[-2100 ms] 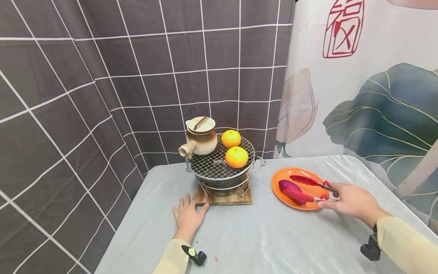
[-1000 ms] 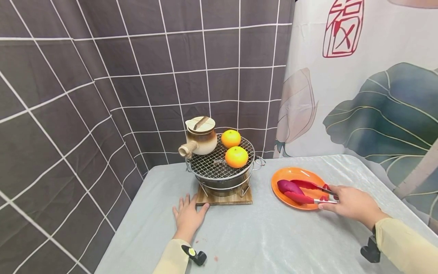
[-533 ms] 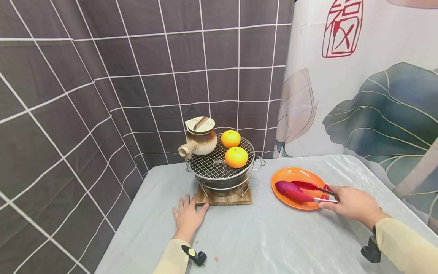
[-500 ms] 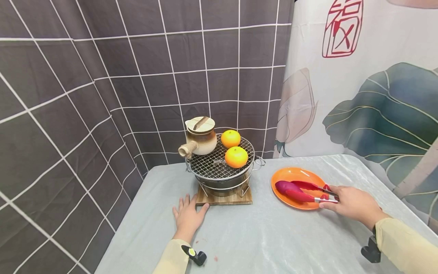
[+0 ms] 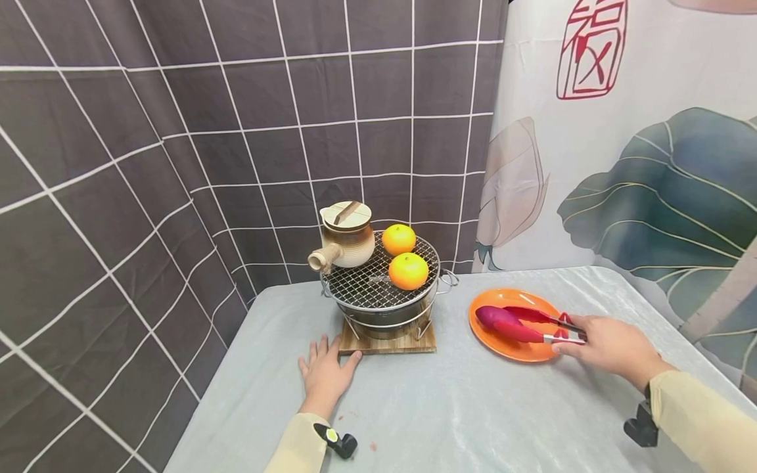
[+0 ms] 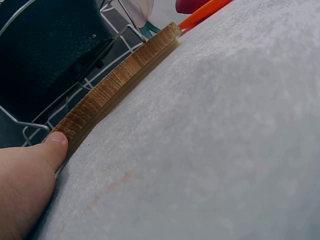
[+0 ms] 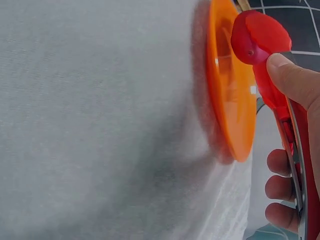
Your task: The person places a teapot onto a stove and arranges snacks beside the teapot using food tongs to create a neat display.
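Your right hand [image 5: 612, 345] grips the handle end of the red tongs [image 5: 532, 325], fingers curled round both arms and squeezing them nearly together. The tong tips close on a purple-red sweet potato [image 5: 495, 318], which sits over the left part of the orange plate [image 5: 503, 345] near the table's right edge; from these views you cannot tell whether it has lifted clear of the plate or rests on it. The right wrist view shows your thumb [image 7: 295, 80] pressed on the upper tong arm and the other fingers wrapped beneath.

Your left hand [image 5: 324, 371] lies flat on the grey table [image 5: 449, 420], fingers spread and relaxed, holding nothing. Its thumb [image 6: 52, 145] touches the near left corner of the wooden board [image 5: 387, 341] under the small grill [image 5: 381, 292].

The step in hand looks like the pick-up of the sweet potato. The grill mesh already carries a clay teapot [image 5: 345, 240] at its back left and two oranges [image 5: 405, 259] on its right side, so the free patch is the front left of the mesh. Next, you probably need a steady squeeze, a lift high enough to clear the grill rim, and a path leftward that misses the nearer orange.
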Action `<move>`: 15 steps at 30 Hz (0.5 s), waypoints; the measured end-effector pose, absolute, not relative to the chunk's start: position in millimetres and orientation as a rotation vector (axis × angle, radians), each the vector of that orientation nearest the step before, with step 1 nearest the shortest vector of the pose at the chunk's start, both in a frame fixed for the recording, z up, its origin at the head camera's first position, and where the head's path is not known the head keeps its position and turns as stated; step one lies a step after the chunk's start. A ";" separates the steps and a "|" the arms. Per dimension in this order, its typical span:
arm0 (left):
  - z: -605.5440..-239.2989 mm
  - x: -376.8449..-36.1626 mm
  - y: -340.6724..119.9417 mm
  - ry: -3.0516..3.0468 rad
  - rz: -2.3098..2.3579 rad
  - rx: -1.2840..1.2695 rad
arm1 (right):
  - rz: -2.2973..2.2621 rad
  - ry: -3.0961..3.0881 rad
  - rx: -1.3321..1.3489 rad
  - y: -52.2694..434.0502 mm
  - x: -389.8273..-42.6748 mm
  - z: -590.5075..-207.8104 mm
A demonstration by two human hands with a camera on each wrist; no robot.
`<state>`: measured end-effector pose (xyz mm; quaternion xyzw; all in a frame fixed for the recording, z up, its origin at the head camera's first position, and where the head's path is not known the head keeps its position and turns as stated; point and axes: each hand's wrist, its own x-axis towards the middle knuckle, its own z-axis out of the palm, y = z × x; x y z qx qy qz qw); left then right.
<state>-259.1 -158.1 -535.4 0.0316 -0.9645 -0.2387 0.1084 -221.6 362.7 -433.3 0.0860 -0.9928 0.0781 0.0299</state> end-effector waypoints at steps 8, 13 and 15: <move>-534.7 -258.4 -157.7 -2.841 -0.710 0.098 | 0.257 -3.053 0.257 360.5 -224.5 -419.6; -534.0 -258.1 -157.1 -2.845 -0.709 0.099 | 0.248 -3.062 0.256 359.5 -226.7 -411.6; -533.7 -257.9 -157.1 -2.846 -0.707 0.100 | 0.241 -3.051 0.269 359.4 -227.9 -408.4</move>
